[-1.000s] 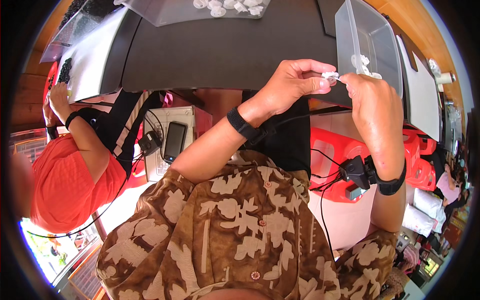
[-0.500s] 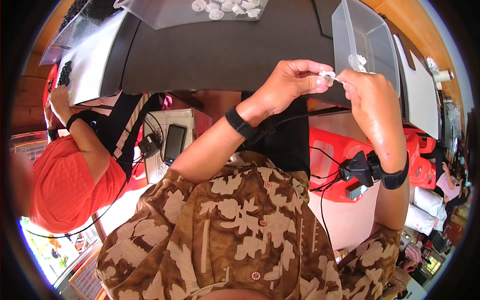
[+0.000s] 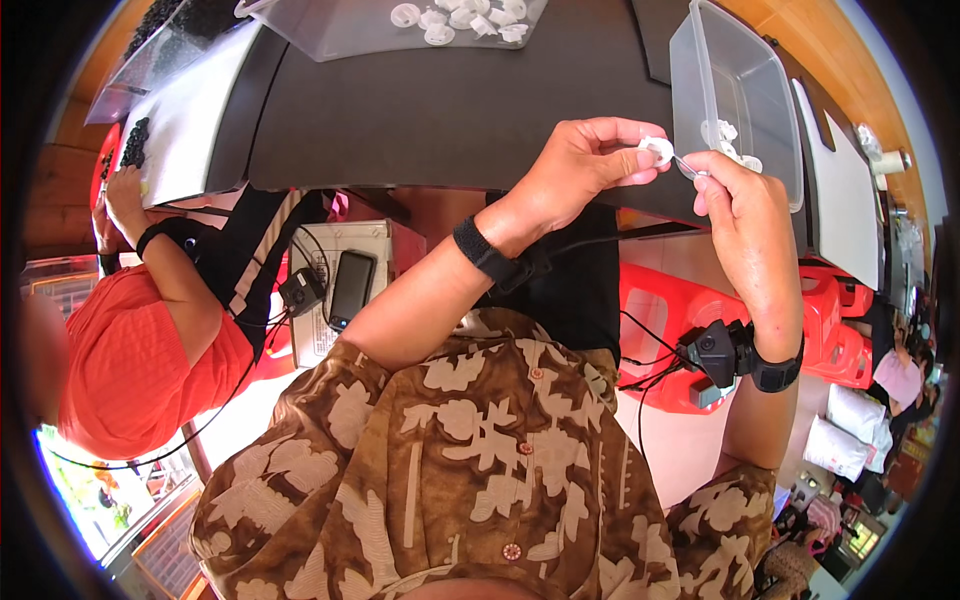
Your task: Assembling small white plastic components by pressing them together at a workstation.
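Note:
Between the thumb and fingers of my left hand (image 3: 590, 165) is a small white ring-shaped plastic part (image 3: 656, 148), its round opening showing. My right hand (image 3: 745, 205) is closed on a thin, shiny metal tool (image 3: 688, 168), whose exact kind I cannot make out. The tool's tip points at the right side of the ring, close to it; whether they touch is too small to tell. Both hands are above the near edge of the dark table (image 3: 450, 120). Just beyond my right hand stands a clear plastic bin (image 3: 785, 110) with a few similar white parts (image 3: 728, 132) in it.
Another clear bin (image 3: 335, 45) at the table's far side holds several white parts (image 3: 470, 18). At left, a person in a red shirt (image 3: 150, 350) handles small black pieces (image 3: 135, 143) on a white surface. Red stools (image 3: 660, 290), a phone (image 3: 351, 285) and cables are below the table.
My right hand has drawn back from the ring and turned, so the metal tool shows more. The ring in my left hand has tilted, showing its opening. More white parts show in the right bin.

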Tool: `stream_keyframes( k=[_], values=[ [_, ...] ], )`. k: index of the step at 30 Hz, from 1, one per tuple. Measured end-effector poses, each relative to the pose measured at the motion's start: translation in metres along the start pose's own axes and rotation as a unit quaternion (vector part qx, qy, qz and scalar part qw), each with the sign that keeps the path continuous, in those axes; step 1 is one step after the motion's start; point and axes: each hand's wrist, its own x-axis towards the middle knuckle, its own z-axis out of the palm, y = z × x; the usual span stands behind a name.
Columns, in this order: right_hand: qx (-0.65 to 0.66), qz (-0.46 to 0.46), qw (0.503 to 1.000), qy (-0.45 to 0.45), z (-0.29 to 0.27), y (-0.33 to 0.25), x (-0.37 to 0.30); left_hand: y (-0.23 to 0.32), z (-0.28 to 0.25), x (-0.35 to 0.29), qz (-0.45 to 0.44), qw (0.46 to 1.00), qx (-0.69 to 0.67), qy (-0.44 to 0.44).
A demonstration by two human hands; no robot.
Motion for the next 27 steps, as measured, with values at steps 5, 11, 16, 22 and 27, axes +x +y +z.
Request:
stream_keyframes(
  k=[5, 11, 16, 22, 27],
  values=[
    [-0.023, 0.008, 1.000, -0.009, 0.000, -0.004, 0.006, -0.001, -0.004, 0.003, 0.008, 1.000, -0.002, 0.015],
    [-0.074, 0.009, 0.997, -0.018, 0.001, -0.006, 0.011, -0.003, -0.008, 0.006, 0.005, 1.000, -0.017, 0.014],
    [-0.111, -0.007, 0.993, -0.031, 0.004, -0.006, 0.015, -0.007, -0.010, 0.007, 0.019, 1.000, -0.023, 0.009],
    [-0.151, -0.014, 0.988, -0.038, 0.005, -0.008, 0.015, -0.006, -0.009, 0.007, 0.030, 0.999, -0.011, 0.003],
    [-0.245, -0.045, 0.969, 0.000, 0.011, -0.015, 0.014, -0.008, -0.010, 0.006, 0.040, 0.999, -0.032, 0.001]
  ],
)
